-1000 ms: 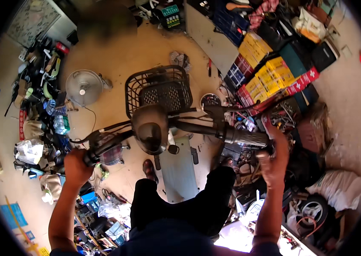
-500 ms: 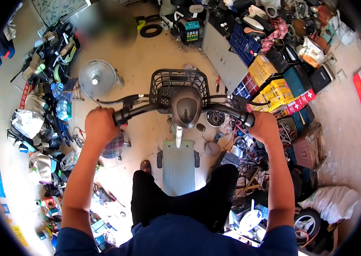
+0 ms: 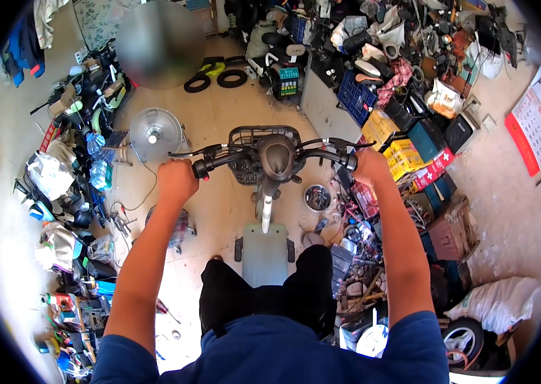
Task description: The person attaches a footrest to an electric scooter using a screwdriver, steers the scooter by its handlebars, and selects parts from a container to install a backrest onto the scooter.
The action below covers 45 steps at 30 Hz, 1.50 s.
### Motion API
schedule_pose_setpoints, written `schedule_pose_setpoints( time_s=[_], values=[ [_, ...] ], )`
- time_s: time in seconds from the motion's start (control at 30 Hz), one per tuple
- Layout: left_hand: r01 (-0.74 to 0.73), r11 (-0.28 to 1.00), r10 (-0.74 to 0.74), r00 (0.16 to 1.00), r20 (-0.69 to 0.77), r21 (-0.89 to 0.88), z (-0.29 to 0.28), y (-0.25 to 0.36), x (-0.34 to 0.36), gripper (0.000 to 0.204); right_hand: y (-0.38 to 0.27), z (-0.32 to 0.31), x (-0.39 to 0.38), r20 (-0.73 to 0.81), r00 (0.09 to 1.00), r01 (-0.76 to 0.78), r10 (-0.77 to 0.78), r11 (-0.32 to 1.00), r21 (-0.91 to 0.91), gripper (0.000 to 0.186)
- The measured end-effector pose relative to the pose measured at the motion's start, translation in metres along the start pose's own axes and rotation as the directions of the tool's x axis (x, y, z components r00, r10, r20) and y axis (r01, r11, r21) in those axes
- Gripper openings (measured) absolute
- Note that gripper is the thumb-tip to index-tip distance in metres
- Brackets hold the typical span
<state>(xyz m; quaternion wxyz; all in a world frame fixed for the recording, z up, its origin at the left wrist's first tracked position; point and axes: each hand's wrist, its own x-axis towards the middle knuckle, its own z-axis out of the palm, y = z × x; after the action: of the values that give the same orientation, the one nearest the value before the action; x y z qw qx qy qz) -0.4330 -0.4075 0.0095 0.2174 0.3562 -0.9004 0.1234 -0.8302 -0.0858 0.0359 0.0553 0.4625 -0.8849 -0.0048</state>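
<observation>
An electric scooter [image 3: 279, 158] stands in front of me, with a dark round headlight housing between the handlebars. My left hand [image 3: 177, 180] is wrapped round the left handlebar grip, and its brake lever [image 3: 194, 153] reaches out in front of the fingers. On the other side my right hand [image 3: 371, 168] is closed round the right grip. A black wire basket [image 3: 254, 137] hangs at the scooter's front. Below the bars runs a white steering column [image 3: 266, 214] down to a grey-green footboard [image 3: 264, 256] between my knees.
A standing fan [image 3: 155, 131] and a plaid-topped stool [image 3: 180, 225] are on the left, beside heaped parts. Black tyres [image 3: 232, 78] lie ahead. Yellow boxes [image 3: 405, 157], a metal bowl of small parts [image 3: 317, 198] and piled tools line the right. A blurred round patch hides the upper left.
The handlebars sit higher and closer together in the picture, and my arms are stretched further forward. More of the far floor and tyres shows. Both hands keep their hold on the grips.
</observation>
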Motion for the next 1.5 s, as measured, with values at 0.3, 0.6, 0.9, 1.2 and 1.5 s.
schedule_pose_setpoints(
  time_s=[0.3, 0.6, 0.9, 1.2, 1.5],
  values=[
    [0.021, 0.999, -0.022, 0.999, 0.038, 0.031, -0.011, 0.019, 0.016, 0.025, 0.003, 0.018, -0.031, -0.105, 0.985, -0.131, 0.14, 0.988, 0.081, 0.029],
    [0.024, 0.998, -0.027, 0.999, 0.044, 0.066, -0.009, 0.022, 0.015, 0.024, 0.004, 0.011, -0.031, -0.06, 0.991, -0.112, 0.118, 0.99, 0.09, 0.021],
    [0.008, 0.999, -0.006, 1.0, -0.031, 0.049, -0.009, 0.016, 0.007, 0.023, -0.002, 0.01, -0.027, -0.051, 0.992, -0.111, 0.114, 0.991, 0.069, 0.023],
    [0.008, 0.999, -0.007, 1.0, -0.03, 0.033, -0.008, 0.02, -0.002, 0.023, 0.011, 0.013, -0.012, -0.087, 0.995, -0.053, 0.058, 0.997, 0.06, 0.023],
    [0.046, 0.996, -0.047, 0.999, 0.025, 0.071, -0.01, 0.023, 0.007, 0.019, 0.008, 0.017, -0.02, -0.115, 0.991, -0.064, 0.074, 0.994, 0.087, 0.027]
  ],
)
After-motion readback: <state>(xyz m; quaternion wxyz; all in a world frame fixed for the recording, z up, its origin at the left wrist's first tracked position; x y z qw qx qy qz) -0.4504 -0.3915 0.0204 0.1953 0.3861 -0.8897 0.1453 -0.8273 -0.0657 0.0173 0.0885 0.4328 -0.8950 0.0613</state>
